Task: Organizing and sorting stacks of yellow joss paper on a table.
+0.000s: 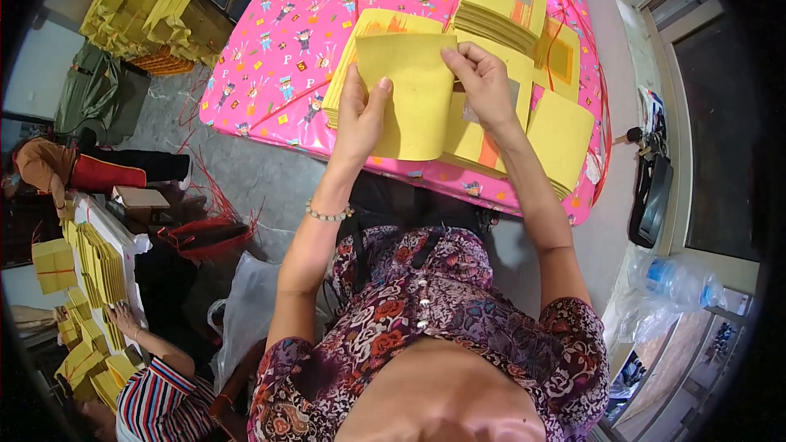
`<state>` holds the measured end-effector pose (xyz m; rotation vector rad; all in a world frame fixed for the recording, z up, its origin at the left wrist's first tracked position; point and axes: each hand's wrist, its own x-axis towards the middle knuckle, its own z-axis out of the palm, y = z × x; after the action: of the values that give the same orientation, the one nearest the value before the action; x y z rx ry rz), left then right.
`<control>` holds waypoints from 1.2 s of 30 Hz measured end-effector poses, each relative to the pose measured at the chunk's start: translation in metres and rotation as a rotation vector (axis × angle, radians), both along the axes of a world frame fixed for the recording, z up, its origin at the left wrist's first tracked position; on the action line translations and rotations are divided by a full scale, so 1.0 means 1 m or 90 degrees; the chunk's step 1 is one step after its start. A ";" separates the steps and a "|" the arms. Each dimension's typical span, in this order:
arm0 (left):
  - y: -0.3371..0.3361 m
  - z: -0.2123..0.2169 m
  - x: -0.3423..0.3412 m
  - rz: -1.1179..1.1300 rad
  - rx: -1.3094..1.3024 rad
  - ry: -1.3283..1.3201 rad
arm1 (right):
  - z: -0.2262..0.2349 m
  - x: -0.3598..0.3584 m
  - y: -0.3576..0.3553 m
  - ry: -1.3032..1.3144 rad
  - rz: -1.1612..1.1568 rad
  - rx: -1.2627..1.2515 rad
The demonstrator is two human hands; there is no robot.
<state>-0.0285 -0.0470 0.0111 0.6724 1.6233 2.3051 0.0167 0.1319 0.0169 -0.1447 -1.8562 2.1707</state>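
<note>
Above the pink table, my left hand (pixel 363 115) grips the left edge of a yellow paper sheet (pixel 413 110), thumb on top. My right hand (pixel 483 82) pinches the sheet at its upper right edge with thumb and forefinger. The sheet is raised and bends along its right side. Partly behind it lies a stack of yellow paper (pixel 383 21) with orange print. More yellow paper stacks lie to the right: a thick one (pixel 501 0) with a silver square at the back, one (pixel 565 141) plain on top near the table's right edge.
The pink patterned table cover (pixel 270 57) carries red strings (pixel 603 115). At lower left, a person in a striped shirt (pixel 168 401) sits by yellow bundles (pixel 100 266); another person (pixel 49 165) stands beyond. Yellow stacks (pixel 155 16) fill the far left. A plastic bag (pixel 250 303) hangs nearby.
</note>
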 end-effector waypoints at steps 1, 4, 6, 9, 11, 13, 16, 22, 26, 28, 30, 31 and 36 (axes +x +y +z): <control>0.000 0.000 -0.002 -0.021 0.004 -0.024 | 0.002 -0.001 0.000 -0.008 -0.007 0.009; 0.000 -0.004 -0.011 -0.006 -0.010 -0.013 | 0.014 0.001 -0.005 -0.060 -0.003 0.048; -0.001 -0.003 -0.017 -0.008 -0.021 -0.037 | 0.009 0.003 -0.003 -0.102 0.053 0.108; 0.001 -0.004 -0.023 -0.012 -0.041 -0.032 | -0.001 0.002 0.006 -0.180 0.113 0.188; 0.001 -0.006 -0.025 -0.011 -0.073 -0.050 | 0.000 0.001 0.006 -0.178 0.103 0.185; 0.000 -0.011 -0.029 -0.010 -0.078 -0.058 | 0.003 0.000 0.001 -0.174 0.095 0.183; -0.001 -0.013 -0.037 -0.015 -0.082 -0.082 | 0.006 0.001 -0.003 -0.203 0.085 0.194; -0.005 -0.010 -0.047 -0.060 -0.129 -0.224 | 0.001 -0.003 -0.003 -0.223 0.135 0.190; -0.005 -0.011 -0.053 -0.082 -0.174 -0.264 | -0.002 -0.005 -0.003 -0.235 0.136 0.165; -0.004 -0.013 -0.052 -0.075 -0.158 -0.240 | -0.003 -0.007 -0.001 -0.240 0.141 0.162; -0.001 -0.013 -0.050 -0.070 -0.142 -0.213 | -0.007 -0.009 0.002 -0.227 0.146 0.190; 0.000 -0.011 -0.046 -0.046 -0.123 -0.158 | -0.008 -0.008 0.004 -0.225 0.146 0.192; -0.001 -0.010 -0.032 0.001 -0.068 0.000 | -0.006 0.003 0.001 -0.142 0.161 0.189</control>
<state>-0.0600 -0.0477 0.0011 0.6473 1.7318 2.2012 0.0202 0.1334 0.0114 -0.0976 -2.4175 2.0696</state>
